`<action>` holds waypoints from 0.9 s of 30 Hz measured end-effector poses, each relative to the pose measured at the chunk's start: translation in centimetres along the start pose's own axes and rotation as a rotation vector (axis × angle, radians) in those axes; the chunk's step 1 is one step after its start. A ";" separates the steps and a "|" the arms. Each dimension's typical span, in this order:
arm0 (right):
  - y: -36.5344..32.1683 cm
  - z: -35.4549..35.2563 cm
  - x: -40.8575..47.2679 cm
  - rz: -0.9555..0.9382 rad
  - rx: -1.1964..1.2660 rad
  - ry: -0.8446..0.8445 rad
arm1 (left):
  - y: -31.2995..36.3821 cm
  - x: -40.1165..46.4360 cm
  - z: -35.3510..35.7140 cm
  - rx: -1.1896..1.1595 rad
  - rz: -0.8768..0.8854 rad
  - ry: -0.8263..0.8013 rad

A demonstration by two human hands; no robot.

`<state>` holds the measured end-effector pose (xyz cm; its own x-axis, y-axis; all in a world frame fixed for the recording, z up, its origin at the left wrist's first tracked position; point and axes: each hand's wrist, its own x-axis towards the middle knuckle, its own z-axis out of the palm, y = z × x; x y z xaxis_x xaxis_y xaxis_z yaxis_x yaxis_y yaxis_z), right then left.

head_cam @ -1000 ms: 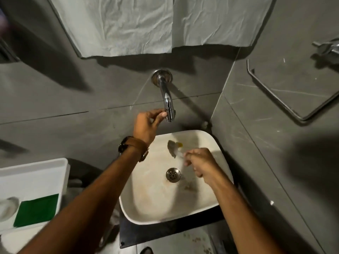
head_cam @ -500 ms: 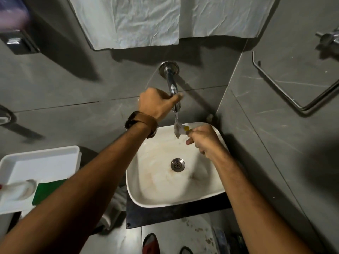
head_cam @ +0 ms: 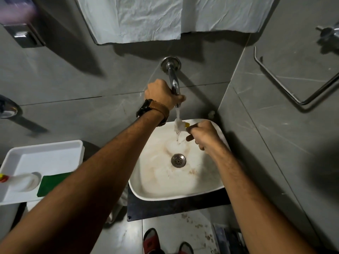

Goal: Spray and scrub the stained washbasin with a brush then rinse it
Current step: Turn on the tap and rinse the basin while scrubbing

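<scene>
A white washbasin with brownish stains and a metal drain sits in the corner. My left hand grips the end of the chrome wall tap, and water runs down from it. My right hand holds a small brush with white bristles and a yellow part, its head under the stream above the basin's back edge. A white spray bottle with a red and yellow nozzle lies in the tray at the left.
A white tray on the left also holds a green pad. Grey tiled walls close in behind and on the right, with a metal rail. White sheets hang above the tap. My feet stand on the floor below the basin.
My left hand went from beside the spout to gripping its end, and water now flows. My right hand lifted the brush from the basin up under the stream.
</scene>
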<state>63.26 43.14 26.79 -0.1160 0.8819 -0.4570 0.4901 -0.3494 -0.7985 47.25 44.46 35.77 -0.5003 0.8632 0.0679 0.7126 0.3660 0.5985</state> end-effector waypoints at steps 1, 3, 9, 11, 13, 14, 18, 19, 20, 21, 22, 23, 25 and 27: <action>0.1 0.1 0.0 0.005 0.014 -0.009 | -0.1 0.1 0.1 -0.017 -0.004 -0.018; 0.3 0.0 0.1 0.022 0.081 -0.034 | -0.3 0.4 0.0 -0.069 -0.010 -0.088; 0.4 -0.6 -0.1 0.035 0.217 -0.087 | -1.4 1.2 -1.4 -0.159 0.021 -0.252; 0.1 -0.7 -0.3 0.027 0.223 -0.086 | -1.2 1.2 -1.2 -0.145 0.025 -0.239; -0.6 -0.9 -0.5 0.029 0.221 -0.093 | -1.2 1.2 -1.2 -0.145 0.015 -0.230; -1.0 -1.0 -0.7 0.032 0.221 -0.102 | -1.3 1.2 -1.2 -0.150 0.011 -0.233; -2.9 -1.8 -1.0 0.020 0.236 -0.123 | -1.5 1.4 -1.2 -0.174 -0.003 -0.250; -3.3 -1.9 -1.1 0.014 0.239 -0.122 | -1.5 1.3 -1.2 -0.178 -0.005 -0.251; -3.6 -2.1 -1.3 0.004 0.242 -0.120 | -1.5 1.4 -1.2 -0.184 -0.008 -0.251; -3.8 -2.3 -1.4 -0.006 0.245 -0.120 | -1.5 1.4 -1.1 -0.191 -0.011 -0.253; -4.0 -2.4 -1.5 -0.014 0.247 -0.124 | -1.5 1.4 -1.1 -0.195 -0.011 -0.257; -4.1 -2.5 -1.6 -0.019 0.246 -0.125 | -1.6 1.4 -1.1 -0.197 -0.006 -0.262; -4.1 -2.8 -1.5 -0.023 0.248 -0.124 | -1.6 1.5 -1.1 -0.192 0.002 -0.265; -3.6 -2.6 -1.3 -0.025 0.250 -0.115 | -1.7 1.4 -0.9 -0.188 -0.001 -0.250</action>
<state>63.89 44.13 31.29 -0.2301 0.8543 -0.4660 0.2593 -0.4077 -0.8755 44.87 44.74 35.56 -0.3481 0.9301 -0.1169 0.5970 0.3161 0.7374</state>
